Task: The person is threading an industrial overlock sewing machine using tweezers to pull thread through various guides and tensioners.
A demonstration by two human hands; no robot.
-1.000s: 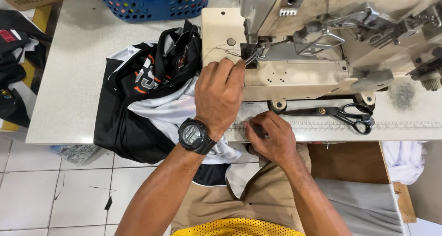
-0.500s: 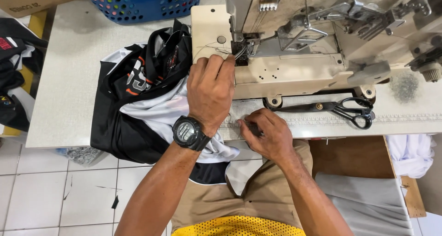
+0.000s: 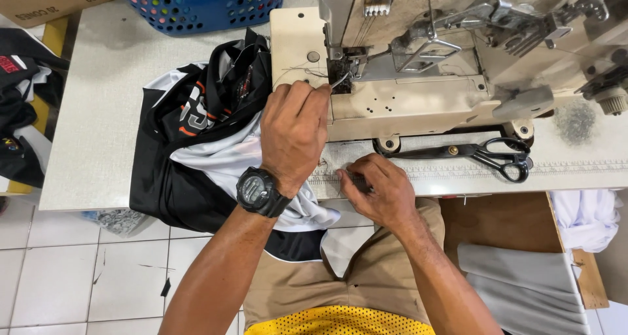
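Up top, left hand (image 3: 294,135) at needle (image 3: 340,80), garment (image 3: 209,152) beneath

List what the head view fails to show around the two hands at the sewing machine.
- Needle area: the left hand covers part of it; the thread there is too thin to trace.
- Whatever the right hand grips: small, dark, hidden by its fingers.
- Sewing machine: cut off by the top and right edges.
- Black and white garment: bunched, so its shape is unreadable.

table (image 3: 98,113) | on it: sewing machine (image 3: 418,100), scissors (image 3: 484,153), garment (image 3: 203,139), basket (image 3: 209,5)
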